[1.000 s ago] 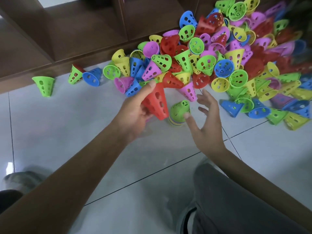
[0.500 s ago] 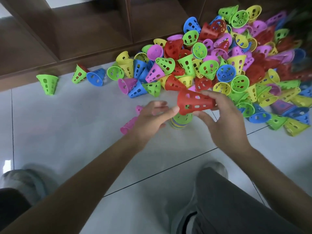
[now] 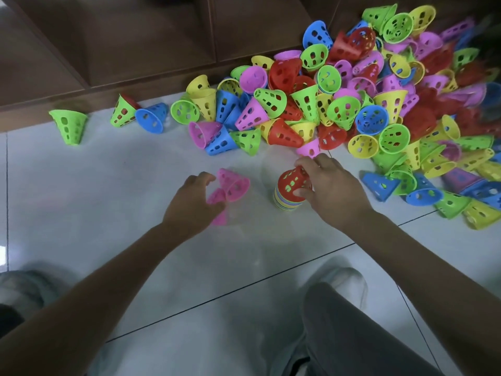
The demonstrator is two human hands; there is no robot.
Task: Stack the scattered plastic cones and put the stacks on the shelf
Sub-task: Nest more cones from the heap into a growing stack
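A short stack of cones (image 3: 287, 200) stands on the white floor tile, topped by a red cone (image 3: 292, 183). My right hand (image 3: 330, 185) grips that red cone from the right, fingers curled over its top. My left hand (image 3: 192, 204) reaches over pink cones (image 3: 233, 183) lying on the floor, its fingers curled at them; the cones look blurred. A big pile of scattered cones (image 3: 352, 104) in red, green, blue, yellow and pink spreads beyond and to the right. The brown wooden shelf (image 3: 135, 36) runs along the back.
A lone green cone (image 3: 69, 126) stands at the far left, with a green cone (image 3: 123, 112) and a blue cone (image 3: 151, 118) beside it. My grey-trousered knee (image 3: 352, 335) and a shoe (image 3: 24, 289) lie below. Bare white tile stretches to the left.
My right hand took the red cone from my left hand and lowered it onto the stack. My left hand moved left and down to the pink cones.
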